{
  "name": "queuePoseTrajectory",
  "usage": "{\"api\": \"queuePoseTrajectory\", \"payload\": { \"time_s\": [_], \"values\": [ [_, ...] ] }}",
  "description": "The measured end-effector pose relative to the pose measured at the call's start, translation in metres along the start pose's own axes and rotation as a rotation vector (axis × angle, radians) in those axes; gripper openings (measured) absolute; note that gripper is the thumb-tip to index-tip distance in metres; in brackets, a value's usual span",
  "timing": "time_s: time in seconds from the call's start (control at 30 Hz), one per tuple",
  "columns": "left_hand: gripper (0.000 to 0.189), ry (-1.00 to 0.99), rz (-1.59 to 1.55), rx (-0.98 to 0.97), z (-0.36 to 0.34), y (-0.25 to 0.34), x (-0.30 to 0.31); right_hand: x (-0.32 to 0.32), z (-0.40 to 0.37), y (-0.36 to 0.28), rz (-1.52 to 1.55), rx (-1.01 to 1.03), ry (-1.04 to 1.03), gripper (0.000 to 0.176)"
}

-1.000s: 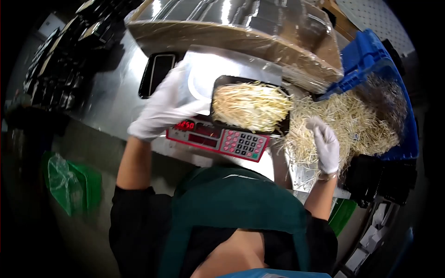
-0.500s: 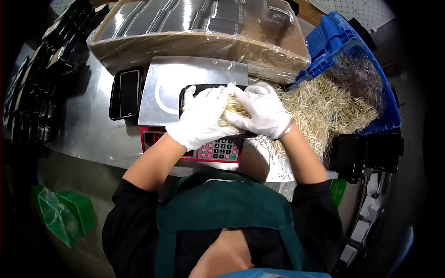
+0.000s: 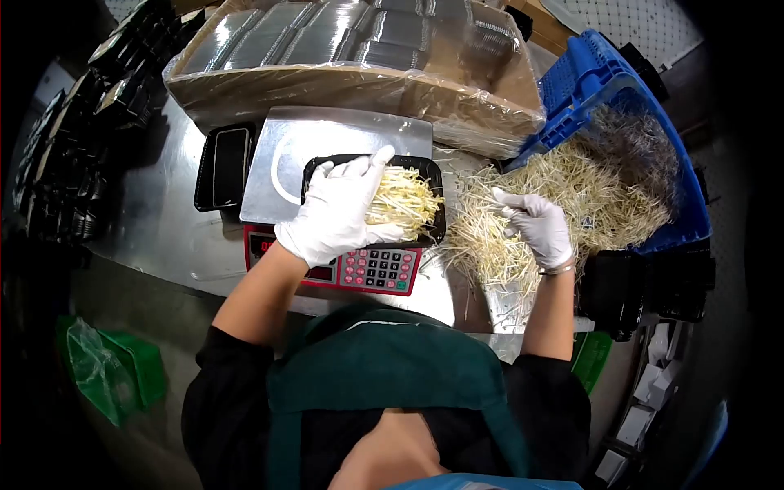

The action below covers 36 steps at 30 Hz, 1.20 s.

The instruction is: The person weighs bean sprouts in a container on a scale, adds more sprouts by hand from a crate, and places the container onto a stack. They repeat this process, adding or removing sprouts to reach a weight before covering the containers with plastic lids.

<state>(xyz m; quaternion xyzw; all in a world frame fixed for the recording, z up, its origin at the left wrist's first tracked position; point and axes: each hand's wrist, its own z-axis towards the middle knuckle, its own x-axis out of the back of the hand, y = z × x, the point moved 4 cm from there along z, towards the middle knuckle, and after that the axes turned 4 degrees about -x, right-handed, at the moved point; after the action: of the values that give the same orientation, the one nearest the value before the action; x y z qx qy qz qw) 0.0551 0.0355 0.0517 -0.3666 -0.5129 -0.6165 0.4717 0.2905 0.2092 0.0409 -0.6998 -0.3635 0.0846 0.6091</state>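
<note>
Fingers [image 3: 358, 167] of the left hand [image 3: 333, 214] lie stretched out and spread, not gripping, flat on the left half of the bean sprouts [image 3: 406, 204] heaped in the black tray [image 3: 434, 173]. That tray sits on the steel plate of the scale [image 3: 327, 137], with an empty tray [image 3: 220, 163] at its nine o'clock and the scale's keypad [image 3: 380, 269] at its six. Half a second ago both hands were pressed together over this heap; now only the left one stays on it, so the right half of the sprouts shows again. The heap looks settled within the rim, which suggests the pressing-down is about done on that side. The right hand [image 3: 541, 230] has gone off to the tray's three o'clock, into the loose sprouts [image 3: 482, 245] spilled on the table. Its fingers are bent over the strands, but whether they pinch a bunch cannot be told. At that hand's one o'clock the tipped blue crate [image 3: 608, 69] holds the rest of the sprouts.
</note>
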Motion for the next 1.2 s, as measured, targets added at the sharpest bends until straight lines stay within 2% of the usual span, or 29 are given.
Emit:
{"api": "queuePoseTrajectory", "payload": {
  "time_s": [0.03, 0.07, 0.13, 0.17, 0.2, 0.27, 0.33, 0.4, 0.5, 0.53, 0.6, 0.63, 0.67, 0.73, 0.8, 0.87, 0.9, 1.0, 1.07, 1.1, 1.13, 1.2],
  "values": [
    [0.099, -0.027, -0.042, 0.006, 0.004, 0.000, 0.001, 0.001, 0.007, 0.017, -0.152, -0.178, -0.033, 0.024],
    [0.101, 0.073, 0.007, -0.089, 0.005, 0.001, 0.000, 0.002, 0.009, 0.030, -0.503, -0.253, -0.122, 0.040],
    [0.102, 0.033, 0.107, -0.072, 0.000, 0.005, 0.013, 0.002, 0.005, 0.042, -1.313, -0.226, -0.139, 0.063],
    [0.102, 0.031, 0.112, -0.070, -0.003, 0.006, 0.021, 0.007, 0.002, 0.035, -1.133, -0.326, -0.109, 0.076],
    [0.102, 0.032, 0.092, -0.047, -0.009, 0.005, 0.028, 0.008, -0.010, 0.024, -1.132, -0.328, -0.117, 0.076],
    [0.102, 0.038, 0.085, -0.031, -0.013, 0.002, 0.028, -0.005, -0.029, -0.011, -0.568, 0.121, -0.093, 0.090],
    [0.101, 0.157, 0.064, -0.073, -0.018, -0.002, 0.016, -0.038, -0.021, -0.038, -0.601, 0.721, -0.122, 0.102],
    [0.097, 0.154, 0.007, -0.066, -0.007, 0.003, 0.017, -0.070, -0.007, -0.051, -0.802, 0.847, -0.089, 0.114],
    [0.089, 0.224, 0.039, -0.154, 0.001, -0.005, 0.007, -0.098, 0.024, -0.044, -0.839, 0.822, -0.167, 0.121],
    [0.089, 0.237, 0.041, -0.165, 0.002, -0.007, 0.011, -0.097, 0.023, -0.051, -0.872, 0.767, -0.227, 0.118],
    [0.087, 0.143, -0.009, -0.109, 0.000, -0.009, 0.013, -0.086, 0.024, -0.076, -0.921, 0.680, -0.326, 0.113],
    [0.083, 0.072, -0.026, -0.080, 0.000, -0.009, 0.018, -0.076, 0.037, -0.093, -0.677, 0.746, -0.394, 0.105],
    [0.084, 0.085, -0.012, -0.088, 0.000, -0.010, 0.017, -0.074, 0.059, -0.103, -0.515, 0.664, -0.379, 0.090],
    [0.084, 0.069, -0.004, -0.099, 0.002, -0.007, 0.019, -0.076, 0.119, -0.116, -0.334, 0.380, -0.256, 0.068],
    [0.085, 0.108, -0.103, -0.113, 0.004, -0.010, 0.014, -0.088, 0.157, -0.157, -0.482, 0.054, -0.015, 0.046],
    [0.086, 0.116, -0.110, -0.117, 0.007, -0.006, 0.023, -0.102, 0.241, -0.135, -0.576, 0.177, 0.012, 0.039],
    [0.087, 0.120, -0.083, -0.130, 0.005, -0.005, 0.030, -0.112, 0.258, -0.126, -0.632, 0.211, 0.062, 0.041],
    [0.093, 0.139, -0.163, -0.042, -0.007, -0.018, 0.045, -0.120, 0.258, -0.129, -0.661, 0.223, 0.107, 0.048],
    [0.097, 0.210, -0.286, -0.010, -0.019, -0.035, 0.054, -0.121, 0.261, -0.119, -0.767, 0.398, 0.093, 0.052],
    [0.098, 0.240, -0.350, 0.030, -0.029, -0.042, 0.056, -0.119, 0.264, -0.114, -0.817, 0.349, -0.003, 0.054],
    [0.091, 0.385, -0.451, -0.041, -0.040, -0.046, 0.054, -0.117, 0.256, -0.116, -0.764, 0.201, -0.043, 0.052],
    [0.083, 0.504, -0.552, 0.172, -0.072, -0.053, 0.047, -0.107, 0.260, -0.118, -0.716, 0.257, -0.094, 0.048]
  ]
}}
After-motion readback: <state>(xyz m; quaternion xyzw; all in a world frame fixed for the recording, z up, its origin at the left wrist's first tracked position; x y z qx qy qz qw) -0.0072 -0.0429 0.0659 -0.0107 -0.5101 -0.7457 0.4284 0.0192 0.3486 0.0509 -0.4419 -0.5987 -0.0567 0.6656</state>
